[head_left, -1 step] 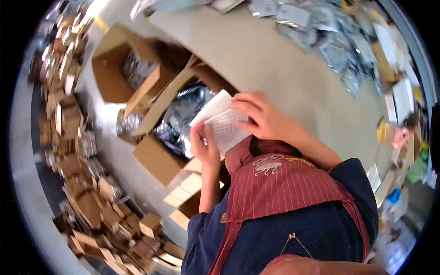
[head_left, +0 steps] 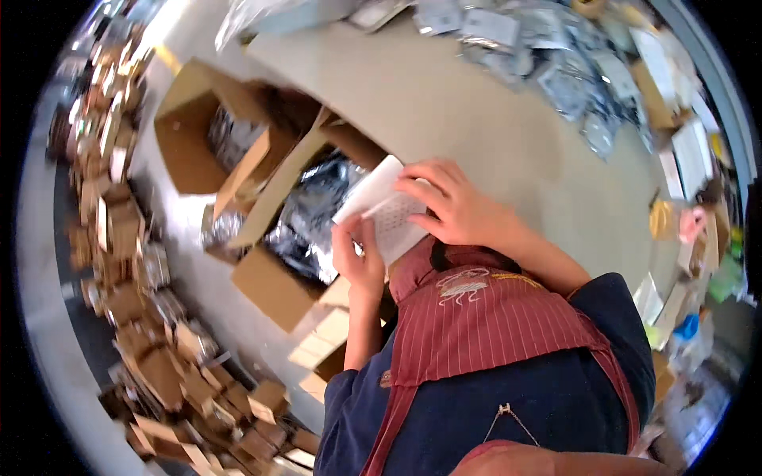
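Observation:
A white folded sheet of paper (head_left: 394,218) with rows of small dark print is held in front of my apron. My left hand (head_left: 357,255) pinches its near left edge between thumb and fingers. My right hand (head_left: 446,200) grips the opposite edge, its fingers curled over the top of the paper. Just beyond my left hand stands an open cardboard carton (head_left: 283,184) with dark and silvery plastic-wrapped packets (head_left: 317,198) inside. The paper partly covers the carton's right side.
The beige table (head_left: 508,131) extends ahead and right. Clear-bagged grey items (head_left: 548,55) are piled at its far side. Another open carton (head_left: 176,147) stands at the left. Many small cardboard boxes (head_left: 159,369) line the floor along the left.
The table and cartons have shifted slightly in the picture as the view turned a little. Both hands keep their hold on the paper, almost unmoved.

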Motion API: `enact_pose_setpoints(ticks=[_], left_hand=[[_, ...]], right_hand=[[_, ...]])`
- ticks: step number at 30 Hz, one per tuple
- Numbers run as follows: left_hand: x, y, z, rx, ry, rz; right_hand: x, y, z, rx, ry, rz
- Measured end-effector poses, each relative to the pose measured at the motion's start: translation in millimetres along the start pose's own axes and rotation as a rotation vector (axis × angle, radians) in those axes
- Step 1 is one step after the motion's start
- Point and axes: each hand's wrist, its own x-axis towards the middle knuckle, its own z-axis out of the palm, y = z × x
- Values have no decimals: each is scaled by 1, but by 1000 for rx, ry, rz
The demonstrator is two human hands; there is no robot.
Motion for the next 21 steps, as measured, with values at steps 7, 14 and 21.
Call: enact_pose_setpoints(ticks=[7, 14, 21], left_hand=[[40, 77, 59, -119, -268, 1005], [75, 93, 89, -327, -380, 1225], [83, 89, 113, -557, -748, 48]], right_hand=[[-47, 18, -60, -330, 385, 72], [-71, 11, -91, -459, 486, 149], [-81, -12, -97, 267, 617, 642]])
